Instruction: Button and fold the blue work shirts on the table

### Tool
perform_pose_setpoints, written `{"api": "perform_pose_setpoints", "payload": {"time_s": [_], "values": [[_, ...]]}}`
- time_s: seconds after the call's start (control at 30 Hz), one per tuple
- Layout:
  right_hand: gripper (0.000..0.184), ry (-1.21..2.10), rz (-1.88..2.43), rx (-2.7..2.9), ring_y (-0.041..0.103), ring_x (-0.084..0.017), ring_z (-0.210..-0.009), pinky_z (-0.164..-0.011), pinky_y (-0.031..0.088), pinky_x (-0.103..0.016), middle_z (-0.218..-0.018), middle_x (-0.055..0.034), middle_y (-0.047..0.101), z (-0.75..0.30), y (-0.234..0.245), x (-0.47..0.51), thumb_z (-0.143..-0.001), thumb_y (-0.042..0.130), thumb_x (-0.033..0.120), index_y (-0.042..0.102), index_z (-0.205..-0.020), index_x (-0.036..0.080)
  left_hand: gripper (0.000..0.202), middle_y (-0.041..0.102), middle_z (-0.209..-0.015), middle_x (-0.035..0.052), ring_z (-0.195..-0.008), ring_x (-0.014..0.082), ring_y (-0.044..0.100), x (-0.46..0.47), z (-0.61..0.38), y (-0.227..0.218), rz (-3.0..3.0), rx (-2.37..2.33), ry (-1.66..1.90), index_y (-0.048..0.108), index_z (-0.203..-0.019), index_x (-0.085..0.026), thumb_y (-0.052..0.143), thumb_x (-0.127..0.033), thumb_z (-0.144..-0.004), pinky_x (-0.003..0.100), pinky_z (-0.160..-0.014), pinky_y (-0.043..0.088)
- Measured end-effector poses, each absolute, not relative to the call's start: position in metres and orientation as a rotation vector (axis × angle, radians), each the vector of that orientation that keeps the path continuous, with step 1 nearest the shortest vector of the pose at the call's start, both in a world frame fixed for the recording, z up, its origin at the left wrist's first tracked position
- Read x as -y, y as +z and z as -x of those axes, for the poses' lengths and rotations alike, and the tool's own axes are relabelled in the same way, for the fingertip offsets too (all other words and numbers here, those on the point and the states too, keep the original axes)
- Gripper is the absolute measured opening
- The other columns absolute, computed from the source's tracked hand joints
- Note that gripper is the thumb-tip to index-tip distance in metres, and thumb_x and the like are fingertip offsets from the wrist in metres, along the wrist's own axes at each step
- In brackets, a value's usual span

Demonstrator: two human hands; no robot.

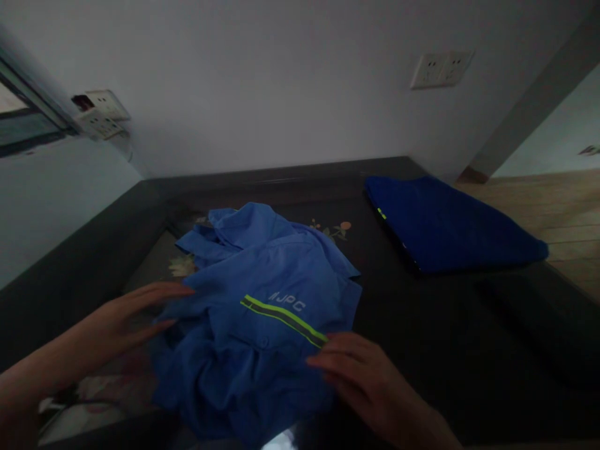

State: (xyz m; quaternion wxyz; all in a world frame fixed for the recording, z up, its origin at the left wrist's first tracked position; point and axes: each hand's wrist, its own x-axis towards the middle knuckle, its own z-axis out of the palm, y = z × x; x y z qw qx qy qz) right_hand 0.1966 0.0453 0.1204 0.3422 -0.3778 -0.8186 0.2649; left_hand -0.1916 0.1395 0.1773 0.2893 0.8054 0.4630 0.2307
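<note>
A blue work shirt (pixel 262 294) with a yellow-green reflective stripe and white lettering lies crumpled on a dark table (pixel 422 325). My left hand (pixel 126 319) rests flat at the shirt's left edge, fingers stretched out toward the cloth. My right hand (pixel 360 372) lies flat on the shirt's lower right part, just below the stripe, fingers spread and pointing left. Neither hand grips the fabric.
A folded dark blue garment (pixel 445 228) lies at the table's far right corner. The tabletop shows a flower pattern (pixel 335 230). Wall sockets (pixel 440 67) sit on the back wall, more sockets (pixel 100 112) on the left wall. Wooden floor (pixel 562 212) lies to the right.
</note>
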Motion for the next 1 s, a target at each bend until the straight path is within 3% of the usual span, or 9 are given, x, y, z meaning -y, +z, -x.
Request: {"api": "perform_pose_setpoints", "payload": {"time_s": [0.13, 0.23, 0.37, 0.67, 0.77, 0.87, 1.0], "values": [[0.023, 0.691, 1.236, 1.991, 0.064, -0.015, -0.088, -0.076, 0.053, -0.026, -0.097, -0.0043, 0.068, -0.246, 0.135, -0.065, -0.092, 0.046, 0.020, 0.066, -0.103, 0.024, 0.024, 0.067, -0.104, -0.0094, -0.097, 0.0149, 0.061, -0.153, 0.118, 0.209, -2.343, -1.422, 0.574, 0.065, -0.105, -0.033, 0.054, -0.038, -0.085, 0.025, -0.089, 0.050], [0.020, 0.636, 1.332, 1.987, 0.064, -0.017, -0.089, -0.079, 0.052, -0.030, -0.096, -0.0047, 0.068, -0.271, 0.139, -0.090, -0.090, 0.049, 0.024, 0.068, -0.098, 0.024, 0.024, 0.067, -0.104, -0.0035, -0.099, 0.0163, 0.060, -0.174, 0.049, 0.212, -2.475, -1.179, 0.467, 0.065, -0.103, -0.023, 0.047, -0.032, -0.090, 0.029, -0.095, 0.046], [0.020, 0.501, 1.428, 1.935, 0.064, -0.019, -0.090, -0.082, 0.050, -0.034, -0.096, -0.0054, 0.069, -0.289, 0.125, -0.124, -0.089, 0.048, 0.024, 0.067, -0.095, 0.021, 0.025, 0.066, -0.106, 0.0018, -0.100, 0.0178, 0.060, -0.205, -0.026, 0.198, -2.597, -0.936, 0.380, 0.064, -0.106, -0.020, 0.045, -0.025, -0.090, 0.031, -0.094, 0.044], [0.023, 0.486, 1.544, 1.894, 0.062, -0.020, -0.092, -0.084, 0.049, -0.038, -0.098, -0.0064, 0.067, -0.295, 0.076, -0.133, -0.090, 0.045, 0.020, 0.066, -0.099, 0.019, 0.027, 0.064, -0.103, 0.0114, -0.099, 0.0262, 0.059, -0.258, -0.037, 0.175, -2.806, -1.621, 0.378, 0.063, -0.105, -0.016, 0.042, -0.025, -0.091, 0.040, -0.089, 0.044], [0.025, 0.485, 1.529, 1.905, 0.062, -0.021, -0.095, -0.086, 0.050, -0.040, -0.103, -0.0072, 0.066, -0.290, 0.074, -0.133, -0.090, 0.045, 0.021, 0.065, -0.105, 0.021, 0.027, 0.065, -0.102, 0.0116, -0.098, 0.0265, 0.059, -0.257, -0.034, 0.173, -2.788, -1.660, 0.352, 0.063, -0.104, -0.016, 0.041, -0.024, -0.091, 0.040, -0.088, 0.044], [0.032, 0.471, 1.496, 1.901, 0.059, -0.024, -0.106, -0.093, 0.047, -0.046, -0.114, -0.0091, 0.064, -0.284, 0.069, -0.135, -0.089, 0.048, 0.023, 0.061, -0.118, 0.022, 0.027, 0.064, -0.106, 0.0103, -0.103, 0.0248, 0.059, -0.243, -0.051, 0.162, -2.798, -1.405, 0.273, 0.062, -0.107, -0.017, 0.042, -0.027, -0.091, 0.036, -0.090, 0.044], [0.047, 0.571, 1.442, 2.007, 0.054, -0.024, -0.115, -0.098, 0.042, -0.051, -0.124, -0.0096, 0.061, -0.274, 0.067, -0.134, -0.086, 0.045, 0.015, 0.052, -0.132, 0.024, 0.043, 0.067, -0.102, 0.0128, -0.095, 0.0286, 0.064, -0.228, -0.077, 0.134, -2.606, -1.303, 0.173, 0.049, -0.129, -0.021, 0.040, -0.042, -0.093, 0.038, -0.082, 0.047]]}}
